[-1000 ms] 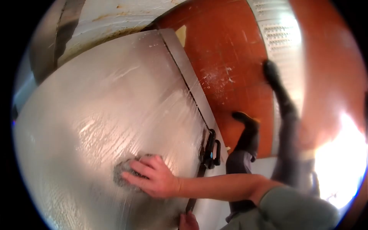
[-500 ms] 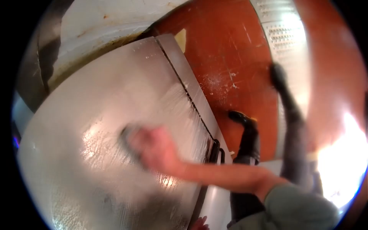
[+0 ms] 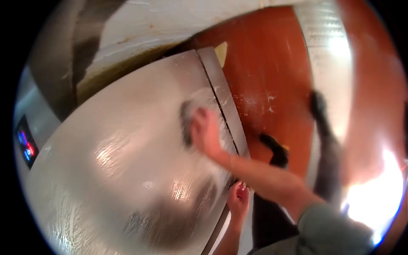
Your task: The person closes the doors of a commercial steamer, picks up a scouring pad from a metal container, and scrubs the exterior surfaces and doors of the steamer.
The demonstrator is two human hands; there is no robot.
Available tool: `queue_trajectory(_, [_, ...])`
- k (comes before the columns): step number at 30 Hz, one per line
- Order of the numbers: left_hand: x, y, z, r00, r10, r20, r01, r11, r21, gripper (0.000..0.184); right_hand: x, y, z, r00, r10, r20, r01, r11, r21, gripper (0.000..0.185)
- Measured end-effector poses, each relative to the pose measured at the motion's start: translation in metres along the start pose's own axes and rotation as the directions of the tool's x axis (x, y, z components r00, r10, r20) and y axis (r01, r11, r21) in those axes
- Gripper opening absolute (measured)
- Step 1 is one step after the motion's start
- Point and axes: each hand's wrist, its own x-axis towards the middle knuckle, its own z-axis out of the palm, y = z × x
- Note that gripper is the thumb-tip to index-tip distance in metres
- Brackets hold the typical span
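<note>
My right hand (image 3: 205, 131), blurred by motion, is closed on a grey scouring pad (image 3: 186, 123). It presses the pad to a wet metal door panel (image 3: 140, 106), close to the dark seam along the panel's right edge. Streaks of water or suds shine on the metal. Lower down, my left hand (image 3: 239, 199) is at the panel's right edge with its fingers curled round the black handle, which it mostly hides.
A lit display (image 3: 26, 143) shows at the far left. Behind the panel stands a stained white wall (image 3: 148, 23). To the right are a red tiled floor (image 3: 263, 63), a metal drain strip (image 3: 327, 46) and my dark boots (image 3: 318, 104).
My right hand has moved the pad up and to the right across the panel. My left hand has come up from the bottom edge to the handle. The view has shifted somewhat.
</note>
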Motion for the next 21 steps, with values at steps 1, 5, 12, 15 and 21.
queue_trajectory(1, [0.016, -0.006, 0.005, 0.991, -0.133, 0.019, 0.132, 0.947, -0.293, 0.033, -0.011, -0.049, -0.006, 0.991, -0.137, 0.003, 0.136, 0.989, 0.064, 0.034])
queue_trajectory(5, [0.053, -0.001, -0.005, 0.888, -0.333, 0.319, 0.432, 0.36, -0.827, 0.038, -0.003, -0.167, -0.029, 0.83, -0.549, 0.096, 0.523, 0.827, 0.207, 0.04])
queue_trajectory(12, [0.046, 0.004, -0.019, 0.973, -0.143, -0.184, 0.072, 0.936, -0.346, 0.036, 0.087, 0.12, 0.031, 0.982, 0.17, 0.084, -0.145, 0.957, -0.251, 0.024])
queue_trajectory(15, [0.034, 0.001, -0.015, 0.981, -0.088, -0.173, 0.021, 0.934, -0.358, 0.032, 0.056, -0.015, 0.021, 0.98, -0.193, -0.046, 0.192, 0.981, -0.025, 0.032])
queue_trajectory(21, [0.025, 0.024, -0.019, 0.973, -0.094, -0.213, 0.027, 0.955, -0.295, 0.036, 0.097, -0.164, 0.008, 0.784, -0.616, 0.07, 0.62, 0.784, -0.043, 0.059])
